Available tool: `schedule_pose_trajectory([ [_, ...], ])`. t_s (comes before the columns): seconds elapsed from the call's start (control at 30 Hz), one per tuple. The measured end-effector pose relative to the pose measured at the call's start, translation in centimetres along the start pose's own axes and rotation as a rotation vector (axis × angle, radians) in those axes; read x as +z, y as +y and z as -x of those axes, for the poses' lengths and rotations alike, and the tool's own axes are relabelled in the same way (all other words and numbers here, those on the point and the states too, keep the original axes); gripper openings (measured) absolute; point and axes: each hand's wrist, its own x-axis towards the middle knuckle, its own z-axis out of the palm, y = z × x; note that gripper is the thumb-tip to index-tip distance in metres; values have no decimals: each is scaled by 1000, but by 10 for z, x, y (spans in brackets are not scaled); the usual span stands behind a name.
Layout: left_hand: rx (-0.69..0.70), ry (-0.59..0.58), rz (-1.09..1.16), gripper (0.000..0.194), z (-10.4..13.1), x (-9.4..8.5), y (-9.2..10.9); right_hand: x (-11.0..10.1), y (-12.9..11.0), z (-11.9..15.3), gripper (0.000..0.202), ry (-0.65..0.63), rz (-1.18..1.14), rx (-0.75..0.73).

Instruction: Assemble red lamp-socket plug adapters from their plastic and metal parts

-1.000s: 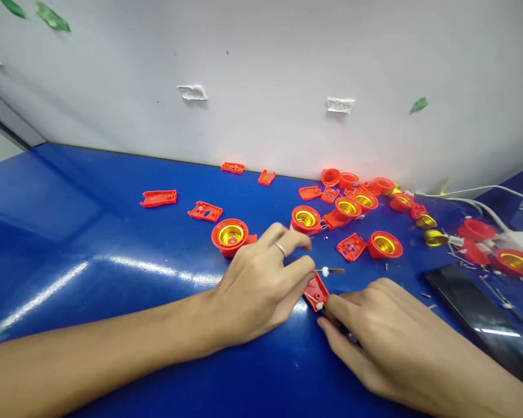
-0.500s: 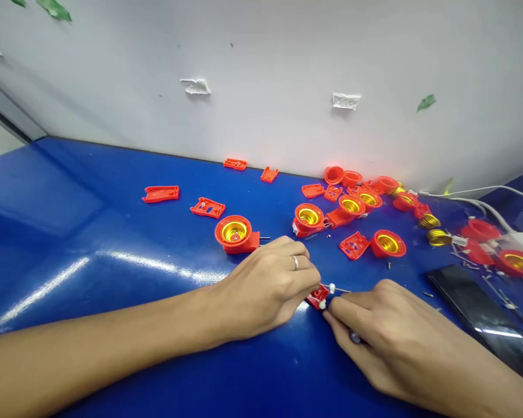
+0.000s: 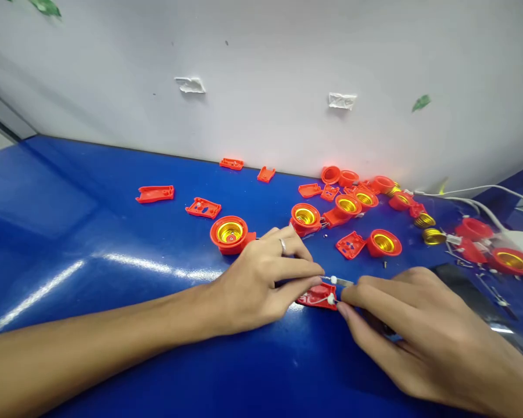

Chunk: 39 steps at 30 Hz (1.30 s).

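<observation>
A small red plastic casing (image 3: 316, 297) lies on the table under my fingertips, with a pale wire and white beads (image 3: 331, 298) along it. My left hand (image 3: 265, 273) is closed, thumb and forefinger pinching the end of a thin coiled spring (image 3: 326, 278) at the casing's upper edge. My right hand (image 3: 409, 325) is closed on a flat metal pin (image 3: 345, 283), which joins the spring's other end at a white bead. Its thumb tip is beside the casing's right end. A dark handle-like thing (image 3: 381, 326) shows partly in the right palm, mostly hidden.
Beyond my left hand stands a red lamp holder (image 3: 229, 233) with a brass-coloured threaded inside. More holders (image 3: 384, 242), red covers (image 3: 203, 207) and loose threaded sleeves (image 3: 433, 236) are spread rightward and along the wall. A black flat object (image 3: 451, 278) lies behind my right hand, near white cables (image 3: 483, 206).
My right hand has moved right and slightly up, and the metal pin now shows at its fingertips. More of the red casing is uncovered. The view has shifted slightly.
</observation>
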Motion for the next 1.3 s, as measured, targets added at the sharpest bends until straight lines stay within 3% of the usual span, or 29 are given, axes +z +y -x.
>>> schedule_pose_trajectory([
  [0.13, -57, 35, 87, 12, -2, 1, -4, 6, -1, -4, 16, 165, 45, -14],
  [0.33, -51, 8, 1, 13, -1, 1, -5, 3, 1, -7, 22, 70, -51, -51],
  [0.5, -41, 3, 10, 14, -1, -1, -4, 0, 16, -10, 8, 108, -168, 119],
  [0.67, -4, 37, 15, 14, -4, -2, -4, 13, 20, -12, 17, -74, -258, 142],
  [0.8, -17, 132, -149, 14, -5, -3, 2, 15, 19, -12, 21, -9, -237, 124],
  [0.87, 59, 179, -298, 7, -2, -3, 9, 15, 19, -11, 22, 3, -216, 115],
  [0.97, 203, 66, -427, 15, 7, 1, 20, 17, 18, -10, 25, -30, -212, 101],
  [1.1, 160, -86, -467, 20, 18, 4, 22, 24, 9, -11, 23, -39, -254, 94],
  [1.3, 139, -124, -382, 15, 17, 4, 12, 34, 5, -11, 26, -36, -208, 109],
])
